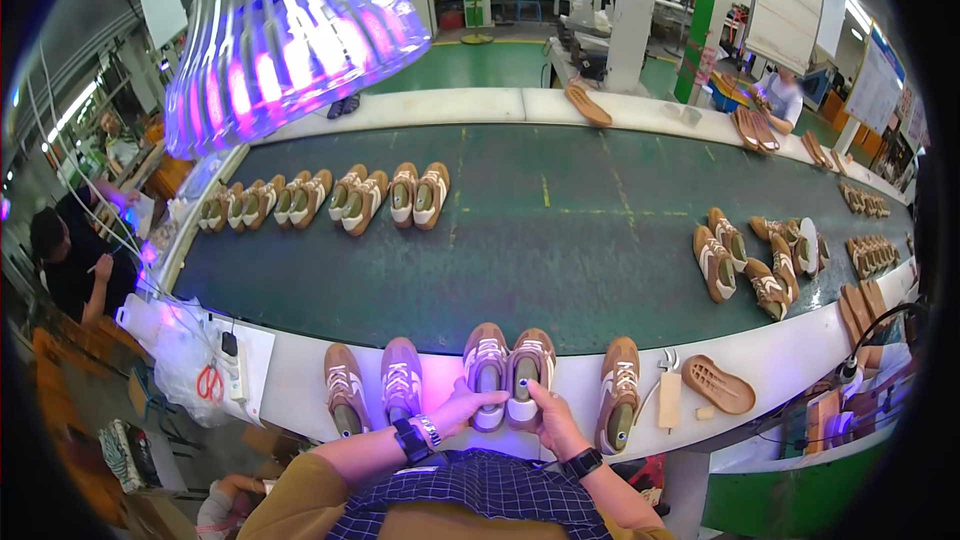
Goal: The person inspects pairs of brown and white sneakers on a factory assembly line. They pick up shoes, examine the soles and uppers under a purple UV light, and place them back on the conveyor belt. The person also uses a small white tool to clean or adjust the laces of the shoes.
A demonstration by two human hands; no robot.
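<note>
A pair of tan sneakers with white stripes stands side by side on the white ledge in front of me, toes pointing away. My left hand (460, 408) is closed at the heel of the left sneaker (487, 360), fingers lying across its opening. With the thumb at the heel collar, my right hand (560, 425) grips the right sneaker (531, 352). To the left of the pair rest two single sneakers, a brown one (343, 385) and one tinted purple by the light (401, 375). Another brown sneaker (619, 385) lies just right of my right hand.
Beyond the ledge runs a green conveyor belt (560, 280) carrying several sneakers. A glowing purple lamp (290, 50) hangs at upper left. Pincers (668, 360), a wooden block (669, 400) and a brown sole (718, 385) lie at right; red scissors (209, 382) at left. People work nearby.
</note>
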